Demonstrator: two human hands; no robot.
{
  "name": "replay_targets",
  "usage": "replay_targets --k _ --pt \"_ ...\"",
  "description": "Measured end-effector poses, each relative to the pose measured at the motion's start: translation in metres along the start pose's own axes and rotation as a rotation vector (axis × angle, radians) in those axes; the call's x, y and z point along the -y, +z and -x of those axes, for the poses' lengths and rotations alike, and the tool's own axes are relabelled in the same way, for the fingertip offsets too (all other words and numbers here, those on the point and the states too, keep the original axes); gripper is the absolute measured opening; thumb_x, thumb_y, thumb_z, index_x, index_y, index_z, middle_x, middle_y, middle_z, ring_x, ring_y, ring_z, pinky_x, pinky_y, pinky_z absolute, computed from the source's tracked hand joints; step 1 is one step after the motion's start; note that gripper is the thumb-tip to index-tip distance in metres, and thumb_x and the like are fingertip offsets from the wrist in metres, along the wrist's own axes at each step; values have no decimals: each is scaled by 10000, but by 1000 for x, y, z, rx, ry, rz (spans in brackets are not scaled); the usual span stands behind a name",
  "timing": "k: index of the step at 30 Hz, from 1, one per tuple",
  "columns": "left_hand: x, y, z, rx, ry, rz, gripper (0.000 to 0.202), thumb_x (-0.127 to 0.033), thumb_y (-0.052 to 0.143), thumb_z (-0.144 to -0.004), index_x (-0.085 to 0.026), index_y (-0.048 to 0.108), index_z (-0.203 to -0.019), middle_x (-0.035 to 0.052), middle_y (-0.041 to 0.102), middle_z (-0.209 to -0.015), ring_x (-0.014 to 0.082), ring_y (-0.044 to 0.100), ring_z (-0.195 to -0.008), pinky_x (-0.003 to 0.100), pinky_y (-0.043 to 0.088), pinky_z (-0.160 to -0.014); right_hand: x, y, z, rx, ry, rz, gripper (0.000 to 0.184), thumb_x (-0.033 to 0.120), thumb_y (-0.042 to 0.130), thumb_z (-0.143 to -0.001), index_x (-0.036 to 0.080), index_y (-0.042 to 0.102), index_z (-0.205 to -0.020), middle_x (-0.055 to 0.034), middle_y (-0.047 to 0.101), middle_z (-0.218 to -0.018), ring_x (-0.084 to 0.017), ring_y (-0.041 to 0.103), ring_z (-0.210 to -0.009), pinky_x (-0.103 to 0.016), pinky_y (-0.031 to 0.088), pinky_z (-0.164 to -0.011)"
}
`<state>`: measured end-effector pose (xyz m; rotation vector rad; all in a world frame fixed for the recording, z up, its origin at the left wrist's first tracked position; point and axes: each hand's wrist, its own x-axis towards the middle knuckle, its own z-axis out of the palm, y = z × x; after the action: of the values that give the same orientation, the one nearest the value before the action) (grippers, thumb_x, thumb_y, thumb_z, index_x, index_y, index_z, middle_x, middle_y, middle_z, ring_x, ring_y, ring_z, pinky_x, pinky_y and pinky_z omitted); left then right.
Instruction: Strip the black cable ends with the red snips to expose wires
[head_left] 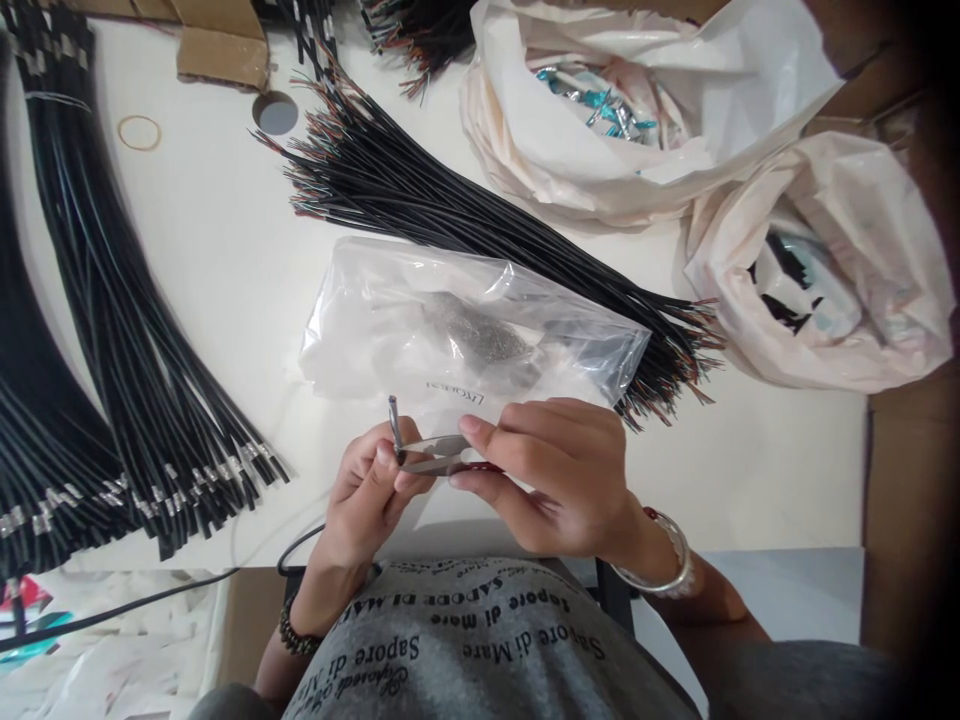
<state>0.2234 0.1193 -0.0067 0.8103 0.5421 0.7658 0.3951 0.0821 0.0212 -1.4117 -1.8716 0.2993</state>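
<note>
Between thumb and fingers, my left hand [367, 490] pinches a black cable [304, 538] whose silvery end [394, 415] points up out of the grip. The cable runs down and left behind the wrist. My right hand [555, 475] holds a pair of pliers [442, 456] with red handles, mostly hidden in the palm. The plier jaws reach left and sit around the cable just below its silvery part. Whether they press on it I cannot tell. Just beyond both hands lies a clear plastic bag [352, 330] with a heap of small grey metal pieces [487, 335] inside.
Behind the bag stretches a bundle of black cables [450, 195] with frayed coloured wire ends. More cables with metal sleeves [112, 260] cover the left side. Two white bags [510, 150] with scraps stand at right. A rubber band [139, 132] and a table hole [275, 113] are upper left.
</note>
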Motion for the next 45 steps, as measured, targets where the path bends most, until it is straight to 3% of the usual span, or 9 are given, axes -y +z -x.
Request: replay_targets --k 6,15,23,32,39,45 --pt "3 -7 4 -25 31 -81 355 -401 430 -990 -204 476 -698 -67 249 -451 64 166 -377 214 147 -357 0 -1 -1 12 -12 44 171 350 590 -946 191 646 -974 19 641 -658 -104 527 -541 -268 375 -502" --pt "7 -6 8 -159 92 -173 336 -353 398 -1006 -198 496 -725 -55 276 -528 70 189 -438 193 167 -378 2 -2 -4 -7 4 32 139 297 594 -941 166 635 -959 33 613 -630 -100 504 -526 -262 365 -493" --pt "7 -3 3 -214 92 -192 339 -371 423 -1000 -196 500 -720 -66 286 -481 70 221 -436 202 246 -431 3 8 -3 -51 92 -98 113 253 658 -898 146 622 -896 29 627 -673 -82 509 -543 -238 394 -514" --pt "5 7 -5 -395 78 -253 367 -388 488 -975 -186 421 -675 -61 273 -546 52 174 -441 205 189 -412 7 19 -4 -87 206 -166 90 229 643 -907 168 593 -864 22 659 -686 -69 521 -534 -208 425 -522" --pt "5 7 -5 -351 90 -291 346 -359 450 -993 -187 456 -693 -48 289 -574 66 214 -469 242 182 -426 8 21 -5 -115 251 -166 113 196 656 -889 160 591 -804 39 635 -637 -55 503 -508 -195 379 -496" --pt "4 8 -5 -409 63 -405 361 -385 459 -988 -189 422 -688 -46 301 -572 73 241 -486 271 177 -454 8 20 -5 -112 230 -69 91 209 640 -899 155 601 -838 45 617 -633 -46 431 -474 -198 369 -506"
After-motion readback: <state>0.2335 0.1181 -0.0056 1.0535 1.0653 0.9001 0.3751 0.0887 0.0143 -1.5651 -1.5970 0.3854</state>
